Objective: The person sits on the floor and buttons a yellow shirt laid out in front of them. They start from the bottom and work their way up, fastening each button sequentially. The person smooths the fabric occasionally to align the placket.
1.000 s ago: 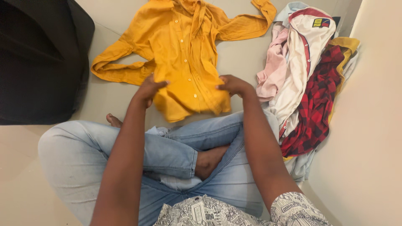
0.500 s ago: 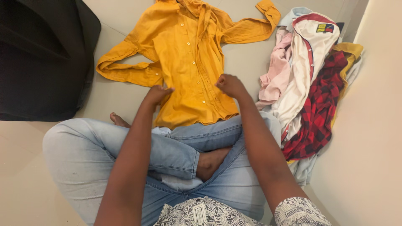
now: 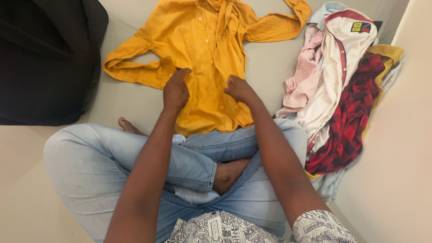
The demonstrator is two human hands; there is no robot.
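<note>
Fingers (image 3: 176,77) on mustard shirt (image 3: 202,54), collar away, hem towards knees

Light blue jeans (image 3: 189,157), patterned short-sleeved shirt (image 3: 225,229).
Faded denim, cuffs turned up; white shirt fabric printed with black geometric lines; bare forearms, bare feet.
</note>
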